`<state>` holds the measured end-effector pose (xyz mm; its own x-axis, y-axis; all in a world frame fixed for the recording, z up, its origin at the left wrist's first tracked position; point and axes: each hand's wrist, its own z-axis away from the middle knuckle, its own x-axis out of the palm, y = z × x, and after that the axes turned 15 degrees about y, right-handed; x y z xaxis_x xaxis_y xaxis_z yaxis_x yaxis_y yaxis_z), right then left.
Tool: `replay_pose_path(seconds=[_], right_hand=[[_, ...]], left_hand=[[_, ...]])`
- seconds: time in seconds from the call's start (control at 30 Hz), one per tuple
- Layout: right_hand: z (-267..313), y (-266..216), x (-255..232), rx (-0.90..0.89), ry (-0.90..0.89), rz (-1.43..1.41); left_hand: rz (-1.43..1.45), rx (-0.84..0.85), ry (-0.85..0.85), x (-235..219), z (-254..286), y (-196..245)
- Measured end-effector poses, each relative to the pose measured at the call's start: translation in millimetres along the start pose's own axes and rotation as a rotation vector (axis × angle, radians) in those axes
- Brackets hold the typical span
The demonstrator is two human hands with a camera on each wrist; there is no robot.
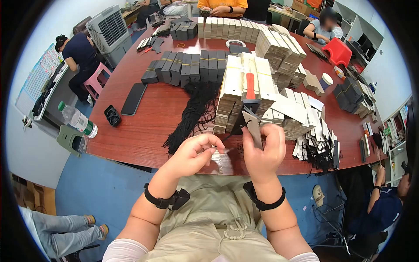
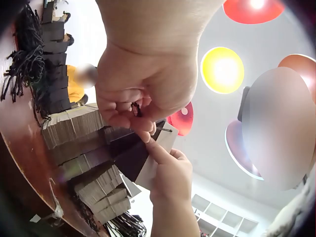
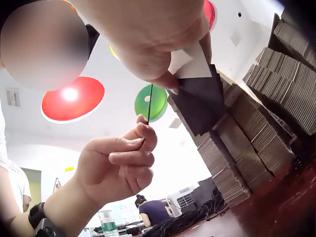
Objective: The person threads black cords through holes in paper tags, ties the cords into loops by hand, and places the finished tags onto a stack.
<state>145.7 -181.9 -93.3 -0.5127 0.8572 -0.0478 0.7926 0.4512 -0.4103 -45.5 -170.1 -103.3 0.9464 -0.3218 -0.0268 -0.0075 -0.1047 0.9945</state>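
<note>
My right hand (image 1: 265, 153) grips a pale card (image 1: 253, 127) between thumb and fingers, with a dark card (image 3: 200, 103) against it. A thin black cord (image 3: 150, 104) runs from beside the cards down to my left hand (image 1: 192, 153), which pinches it between thumb and fingertip. In the right wrist view the cord looks taut. Just beyond my hands, tall bundled stacks of pale cards (image 1: 231, 83) stand on the table (image 1: 131, 142). A heap of loose black cords (image 1: 192, 118) lies left of those stacks.
Dark banded card bundles (image 1: 176, 65) line the table behind the cords. A red-handled tool (image 1: 250, 85) lies on the stacks. At left are a phone (image 1: 134, 99), a black case (image 1: 112, 115) and a water bottle (image 1: 78, 120). Loose corded tags (image 1: 316, 146) pile at right. Other people sit around.
</note>
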Motion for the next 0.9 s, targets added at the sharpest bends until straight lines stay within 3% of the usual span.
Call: replay_pose_path(seconds=[0.27, 0.37, 0.47, 0.57, 0.7, 0.73, 0.83, 0.9], right_hand=[[-2, -5, -5, 0.156, -0.152, -0.106], [-7, -7, -17, 0.062, -0.290, 0.093], [-14, -10, -27, -0.017, -0.393, 0.106], [-17, -2, -23, -0.137, -0.313, -0.004], [-32, 8, -29, -0.218, -0.449, -0.033], [-34, 11, -29, -0.253, -0.406, -0.065], [-29, 15, -25, -0.187, -0.275, -0.146], [-23, 12, -25, -0.138, -0.400, -0.206]], left_hand=[[0.004, -0.060, 0.013, 2, 3, -7], [0.036, -0.060, 0.011, 3, 5, -6], [0.049, -0.050, 0.023, 2, 6, -6], [0.079, -0.019, 0.028, 3, 8, -7], [0.073, 0.008, 0.023, 0, 10, -7], [0.088, 0.030, 0.019, 0, 11, -7], [0.122, 0.066, 0.006, -3, 13, -3], [0.134, 0.049, 0.001, -4, 15, 2]])
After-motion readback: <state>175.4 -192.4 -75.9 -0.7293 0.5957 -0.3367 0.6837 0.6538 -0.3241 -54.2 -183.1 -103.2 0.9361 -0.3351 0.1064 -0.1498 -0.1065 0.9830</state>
